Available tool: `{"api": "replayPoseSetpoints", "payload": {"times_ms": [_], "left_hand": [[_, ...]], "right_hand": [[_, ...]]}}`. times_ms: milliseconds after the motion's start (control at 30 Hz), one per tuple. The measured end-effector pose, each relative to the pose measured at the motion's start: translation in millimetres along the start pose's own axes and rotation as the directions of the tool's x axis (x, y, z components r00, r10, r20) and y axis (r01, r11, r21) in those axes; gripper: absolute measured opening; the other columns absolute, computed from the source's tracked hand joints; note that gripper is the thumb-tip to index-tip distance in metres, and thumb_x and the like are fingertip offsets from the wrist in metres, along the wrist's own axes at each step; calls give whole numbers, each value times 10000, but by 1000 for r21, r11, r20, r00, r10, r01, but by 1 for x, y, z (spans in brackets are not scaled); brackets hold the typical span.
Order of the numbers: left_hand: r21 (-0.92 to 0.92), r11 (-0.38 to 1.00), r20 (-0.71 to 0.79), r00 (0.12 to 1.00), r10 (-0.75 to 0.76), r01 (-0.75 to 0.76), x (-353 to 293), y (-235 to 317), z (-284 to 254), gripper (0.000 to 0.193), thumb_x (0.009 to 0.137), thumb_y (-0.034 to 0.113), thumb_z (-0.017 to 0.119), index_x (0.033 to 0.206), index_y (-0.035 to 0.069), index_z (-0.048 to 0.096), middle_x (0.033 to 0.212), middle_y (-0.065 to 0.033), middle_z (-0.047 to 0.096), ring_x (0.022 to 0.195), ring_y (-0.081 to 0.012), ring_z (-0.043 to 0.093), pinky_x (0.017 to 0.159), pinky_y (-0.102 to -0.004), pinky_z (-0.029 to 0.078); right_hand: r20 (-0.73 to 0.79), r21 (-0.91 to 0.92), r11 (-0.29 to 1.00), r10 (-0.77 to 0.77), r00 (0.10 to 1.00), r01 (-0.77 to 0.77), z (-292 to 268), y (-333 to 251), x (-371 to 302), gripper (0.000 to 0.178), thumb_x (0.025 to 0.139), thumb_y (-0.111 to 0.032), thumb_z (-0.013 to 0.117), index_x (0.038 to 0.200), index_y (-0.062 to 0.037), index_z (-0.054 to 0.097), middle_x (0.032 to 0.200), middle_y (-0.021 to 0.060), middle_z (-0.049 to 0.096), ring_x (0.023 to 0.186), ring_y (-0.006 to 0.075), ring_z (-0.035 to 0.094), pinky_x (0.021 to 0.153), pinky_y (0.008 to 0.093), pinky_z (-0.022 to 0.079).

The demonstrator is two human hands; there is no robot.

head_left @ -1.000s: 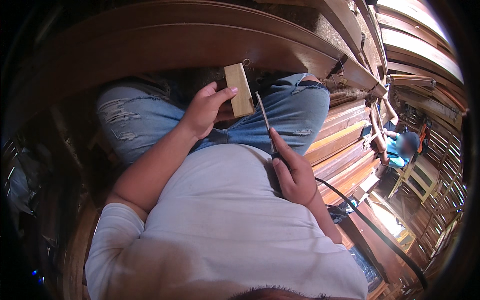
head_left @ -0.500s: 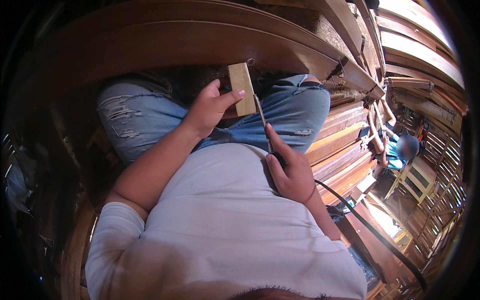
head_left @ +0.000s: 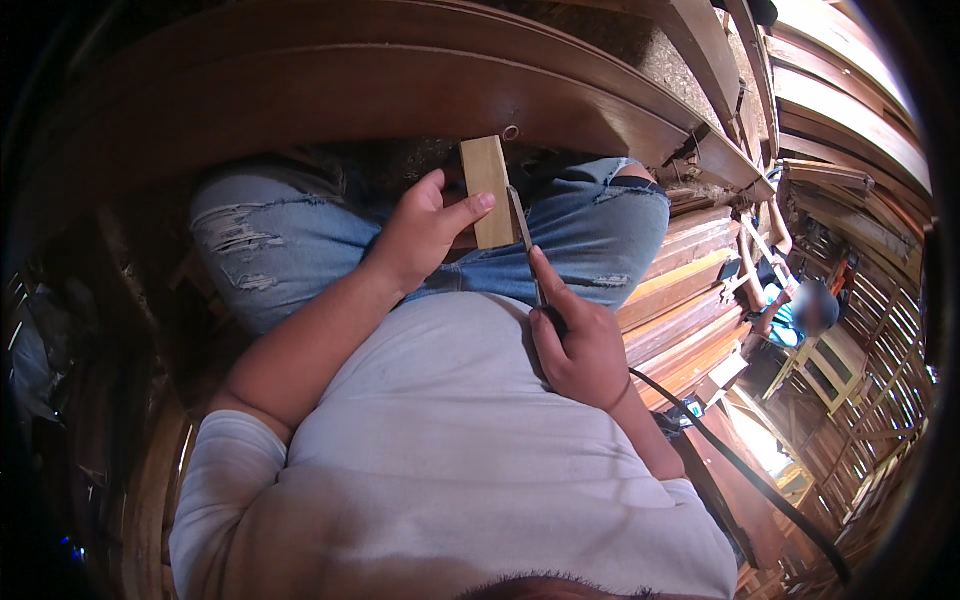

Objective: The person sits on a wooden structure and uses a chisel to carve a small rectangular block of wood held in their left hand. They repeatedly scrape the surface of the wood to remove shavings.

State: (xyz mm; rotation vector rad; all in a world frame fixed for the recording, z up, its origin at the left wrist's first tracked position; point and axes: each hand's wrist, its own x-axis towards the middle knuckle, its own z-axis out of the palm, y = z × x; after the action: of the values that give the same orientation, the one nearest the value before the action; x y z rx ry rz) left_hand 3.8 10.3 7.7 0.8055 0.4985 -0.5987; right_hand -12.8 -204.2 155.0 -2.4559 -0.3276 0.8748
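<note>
My left hand (head_left: 425, 235) grips a small pale wooden block (head_left: 485, 165) over my lap, its thumb lying on the face and the other fingers mostly behind. In my right hand (head_left: 585, 350) is a slim, metal-bladed hand tool (head_left: 521, 218) with a dark handle, most of which the palm hides. The index finger stretches along the tool. The blade lies at the right edge of the block, pointing away from me; whether it touches the wood is hard to tell.
A long brown wooden plank (head_left: 380, 100) curves across just beyond my knees. Stacked boards (head_left: 690, 290) lie to my right. A black cable (head_left: 740, 470) runs past my right forearm. Farther right, another person (head_left: 790, 310) sits by a wooden frame (head_left: 835, 365).
The blade has slid slightly toward the far end of the block. Both hands keep their grips. The whole view has shifted a little.
</note>
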Motion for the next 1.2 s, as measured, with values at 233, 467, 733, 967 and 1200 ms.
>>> {"api": "replayPoseSetpoints", "payload": {"times_ms": [233,467,733,967,1200], "left_hand": [[-56,998,7,1000,-9,10,0,0,1,499,1127,256,732,1522,26,532,1361,-137,731,1249,-218,737,1133,-422,583],[-89,996,7,1000,-20,20,0,-2,0,482,1126,250,731,1516,37,547,1350,-119,737,1243,-210,738,1115,-420,594],[-78,997,-11,1000,-14,13,1,-4,1,486,1126,232,731,1510,2,539,1331,-145,741,1213,-216,751,1072,-411,626],[-101,995,-8,1000,4,-4,1,-5,2,509,1127,244,735,1511,-19,531,1322,-162,746,1211,-225,753,1070,-418,630],[-114,993,2,1000,-23,23,1,-5,1,462,1129,227,723,1502,20,545,1353,-130,721,1246,-213,737,1087,-423,624]], "right_hand": [[2,24,1000,-1,1000,1,-1,0,12,735,997,-47,654,1713,-84,491,834,228,719,737,424,731,760,466,582],[43,24,999,29,999,-30,-8,-2,20,720,992,-25,640,1699,-66,513,873,251,734,770,435,743,785,459,591],[45,76,996,34,998,-37,-9,-1,26,731,992,-17,634,1709,-76,505,919,258,756,805,427,766,818,436,601],[45,63,997,37,998,-40,-8,1,28,744,987,-7,636,1715,-84,501,948,258,771,811,411,776,833,431,608],[5,29,999,-21,1000,20,-5,4,30,772,975,-37,683,1718,-98,483,842,207,726,747,402,744,744,471,586]]}}
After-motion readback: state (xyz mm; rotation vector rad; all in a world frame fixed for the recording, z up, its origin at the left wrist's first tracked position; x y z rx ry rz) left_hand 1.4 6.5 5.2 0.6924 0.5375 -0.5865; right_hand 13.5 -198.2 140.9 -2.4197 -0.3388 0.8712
